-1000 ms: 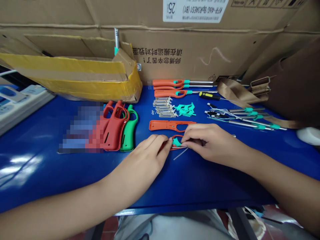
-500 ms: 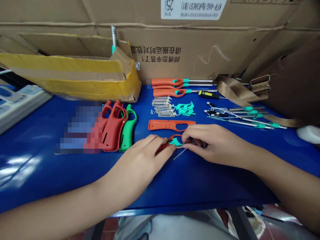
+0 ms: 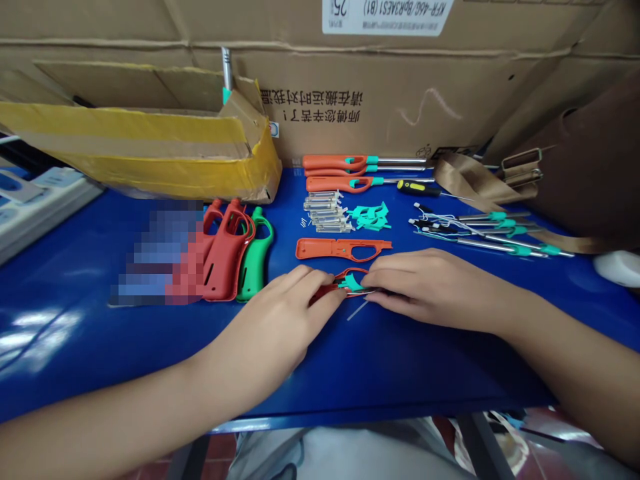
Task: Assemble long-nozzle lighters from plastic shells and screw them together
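My left hand is closed around the handle end of an orange-red lighter casing half low on the table. A teal trigger sits inside it, by the finger loop. At the casing's front end, my right hand has its fingers pinched together; they cover that end and whatever small part may lie there. A thin clear tube sticks out below the right fingertips. Just beyond both hands lies the matching orange casing half, inner side up.
Behind are clear gas tanks, teal triggers, finished-looking orange lighters and a screwdriver. Metal lighter tubes with wires lie right. Red casings, a green casing and a yellow-taped box stand left.
The right fingers have shifted slightly and drawn closer together at the casing's front end. My left hand keeps its hold on the casing. The thin tube has barely moved.
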Motion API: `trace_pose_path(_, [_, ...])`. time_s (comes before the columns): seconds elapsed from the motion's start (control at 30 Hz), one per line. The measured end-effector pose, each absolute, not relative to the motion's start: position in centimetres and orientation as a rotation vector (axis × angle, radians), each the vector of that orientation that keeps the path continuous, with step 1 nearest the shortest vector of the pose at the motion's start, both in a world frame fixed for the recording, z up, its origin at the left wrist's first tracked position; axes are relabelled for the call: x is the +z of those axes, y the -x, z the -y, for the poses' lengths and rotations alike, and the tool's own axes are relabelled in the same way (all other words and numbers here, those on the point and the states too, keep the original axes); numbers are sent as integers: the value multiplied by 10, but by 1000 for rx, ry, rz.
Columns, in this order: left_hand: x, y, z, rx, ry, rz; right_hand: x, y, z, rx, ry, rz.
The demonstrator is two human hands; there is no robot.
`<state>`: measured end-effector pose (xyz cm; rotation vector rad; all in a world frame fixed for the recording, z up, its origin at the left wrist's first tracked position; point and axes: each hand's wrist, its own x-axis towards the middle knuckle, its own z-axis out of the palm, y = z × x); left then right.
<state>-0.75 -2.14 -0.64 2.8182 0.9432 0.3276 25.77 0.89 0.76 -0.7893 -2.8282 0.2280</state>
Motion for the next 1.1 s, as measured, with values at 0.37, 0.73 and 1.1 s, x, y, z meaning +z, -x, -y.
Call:
trace_pose_path(0.37, [-4, 7, 20, 286, -2765, -954, 9, -256, -9, 527, 950, 2712])
trace_pose_path(0.73, [-4, 8, 21, 328, -2798, -913, 12, -252, -11, 664, 1009, 2600])
trace_pose_path(1.1, [-5, 7, 20, 331, -2860, -894, 11, -253, -7, 601, 999, 2703])
